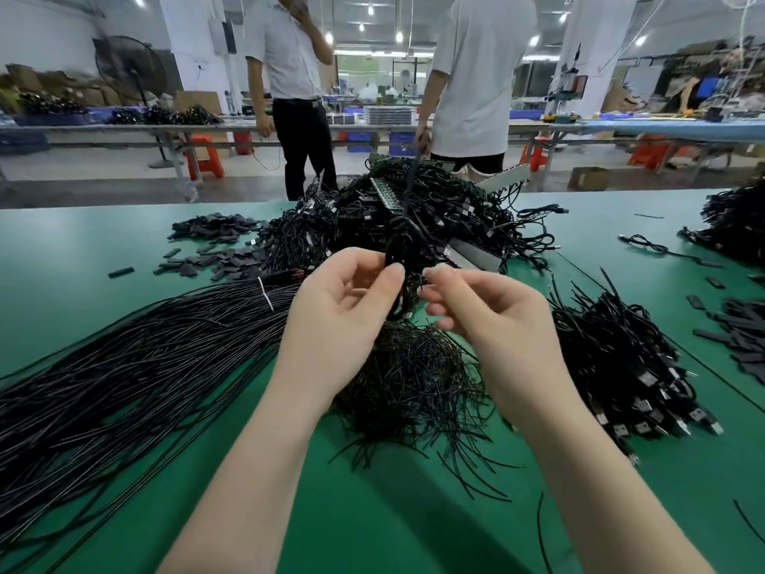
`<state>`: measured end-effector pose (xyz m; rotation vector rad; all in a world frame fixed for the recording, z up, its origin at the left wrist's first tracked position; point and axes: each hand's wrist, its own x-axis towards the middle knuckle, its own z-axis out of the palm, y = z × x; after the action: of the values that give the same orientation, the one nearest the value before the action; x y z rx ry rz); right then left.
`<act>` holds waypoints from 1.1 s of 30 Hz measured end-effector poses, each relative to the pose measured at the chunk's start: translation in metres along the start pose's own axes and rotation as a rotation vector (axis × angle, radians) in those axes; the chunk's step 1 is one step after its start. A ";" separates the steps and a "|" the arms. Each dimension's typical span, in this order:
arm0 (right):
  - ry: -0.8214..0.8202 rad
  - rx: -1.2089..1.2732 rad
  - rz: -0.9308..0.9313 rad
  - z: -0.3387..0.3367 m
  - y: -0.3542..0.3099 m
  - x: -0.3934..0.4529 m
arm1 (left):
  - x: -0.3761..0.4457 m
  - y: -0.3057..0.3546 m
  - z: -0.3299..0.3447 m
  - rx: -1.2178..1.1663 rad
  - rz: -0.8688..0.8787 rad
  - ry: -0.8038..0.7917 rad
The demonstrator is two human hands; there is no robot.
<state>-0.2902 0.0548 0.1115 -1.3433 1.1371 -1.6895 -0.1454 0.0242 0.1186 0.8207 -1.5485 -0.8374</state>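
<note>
The coil of cable is held up over the middle of the table, between both hands and in front of the big heap. It is likely light and soft. The loops are springy and will probably fan open if let go, and the smooth black sheath looks a little slippery. The best hold is across the gathered waist, where all the loops cross, not on one strand. The left hand grips it there, with fingers curled behind and the thumb pressed on the front. The right hand pinches the coil's right side with thumb and forefinger. Whether a thin tie sits between them is too small to tell.

The room is a large, bright workshop with long benches, a standing fan and two people standing just beyond the table. The green table looks smooth and flat, so dropped loops should slide on it. On it lie the big heap of cables, a long bundle at the left, plugged cables at the right, short wires under the hands, and small flat black pieces.
</note>
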 end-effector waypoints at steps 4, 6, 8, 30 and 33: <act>-0.094 0.223 0.322 0.000 -0.006 -0.002 | -0.002 0.002 0.001 0.131 0.127 -0.030; -0.090 0.278 0.356 -0.001 -0.007 -0.001 | -0.002 0.003 0.001 0.148 0.148 -0.031; -0.094 0.305 0.371 -0.001 -0.008 -0.002 | -0.002 0.002 0.001 0.146 0.146 -0.014; 0.023 -0.590 -0.486 -0.001 0.019 0.000 | 0.002 -0.011 -0.005 -0.001 -0.274 -0.068; -0.077 -0.098 0.077 -0.001 0.012 0.001 | -0.002 -0.006 -0.002 0.004 -0.084 -0.045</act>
<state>-0.2911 0.0498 0.1006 -1.3942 1.2248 -1.5322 -0.1433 0.0226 0.1132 0.8795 -1.5644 -0.9194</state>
